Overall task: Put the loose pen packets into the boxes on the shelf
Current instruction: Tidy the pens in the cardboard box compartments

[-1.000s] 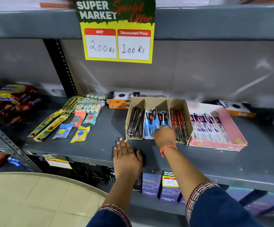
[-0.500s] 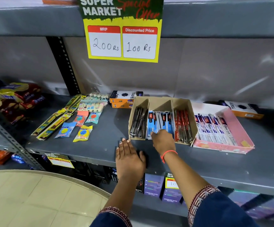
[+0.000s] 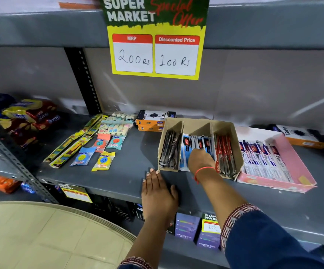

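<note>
Right hand [image 3: 200, 160] deeper among blue packets [image 3: 199, 144], perhaps gripping.

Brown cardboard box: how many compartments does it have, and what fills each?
3. Left compartment holds dark packets, the middle blue ones under the right hand, the right red ones. None seems hidden.

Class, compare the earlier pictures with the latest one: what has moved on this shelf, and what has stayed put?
Little moved. The right hand stays in the middle compartment of the brown box, fingers working among the blue packets, which look slightly rearranged. The left hand stays flat on the shelf. Black packets, red packets and pink box are unchanged.
</note>
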### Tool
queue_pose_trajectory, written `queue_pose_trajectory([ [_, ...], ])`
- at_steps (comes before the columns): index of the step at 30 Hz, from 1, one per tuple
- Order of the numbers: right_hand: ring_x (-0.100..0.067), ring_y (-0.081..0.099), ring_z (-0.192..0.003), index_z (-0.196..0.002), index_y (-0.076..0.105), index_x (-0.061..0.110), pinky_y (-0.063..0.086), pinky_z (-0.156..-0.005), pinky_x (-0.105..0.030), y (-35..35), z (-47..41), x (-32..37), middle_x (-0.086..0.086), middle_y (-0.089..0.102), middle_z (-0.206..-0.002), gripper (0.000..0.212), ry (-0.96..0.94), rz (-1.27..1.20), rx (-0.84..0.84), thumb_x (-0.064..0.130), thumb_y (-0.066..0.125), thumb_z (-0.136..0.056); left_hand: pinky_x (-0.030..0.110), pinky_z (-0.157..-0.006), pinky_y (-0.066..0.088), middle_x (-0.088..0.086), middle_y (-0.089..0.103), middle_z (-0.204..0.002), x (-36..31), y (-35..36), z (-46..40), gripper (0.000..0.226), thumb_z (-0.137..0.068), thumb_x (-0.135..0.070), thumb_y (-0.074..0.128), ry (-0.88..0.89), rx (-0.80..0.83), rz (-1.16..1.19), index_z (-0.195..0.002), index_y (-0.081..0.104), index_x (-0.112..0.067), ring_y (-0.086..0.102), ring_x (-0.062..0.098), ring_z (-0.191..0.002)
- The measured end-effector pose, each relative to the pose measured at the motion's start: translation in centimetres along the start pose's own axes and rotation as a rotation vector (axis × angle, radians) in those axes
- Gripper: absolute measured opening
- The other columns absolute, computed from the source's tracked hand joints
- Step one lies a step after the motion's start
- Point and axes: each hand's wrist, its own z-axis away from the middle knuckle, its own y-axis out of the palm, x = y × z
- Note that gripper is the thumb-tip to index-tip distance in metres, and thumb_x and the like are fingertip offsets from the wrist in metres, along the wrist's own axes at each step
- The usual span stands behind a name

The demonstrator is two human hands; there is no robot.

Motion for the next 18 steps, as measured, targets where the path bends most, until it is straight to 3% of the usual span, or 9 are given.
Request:
queue_pose_trajectory([
  [18,-0.031,0.067,-0.100,-0.111,0.062,-0.002,0.055,-0.080,-0.038,-1.0,-2.3,-0.1,-0.017,0.068,-0.111,0.030,0.040,0.022,-0.049,0.008,0.039,-0.095,0.035,-0.118,-0.002,0.015,0.001,-0.158,0.1,0.2,0.0,0.069,-0.095,-0.043,0.024,0.006,-0.006,0.035,-0.147,0.000,-0.005,0.000,0.026,-0.146],
])
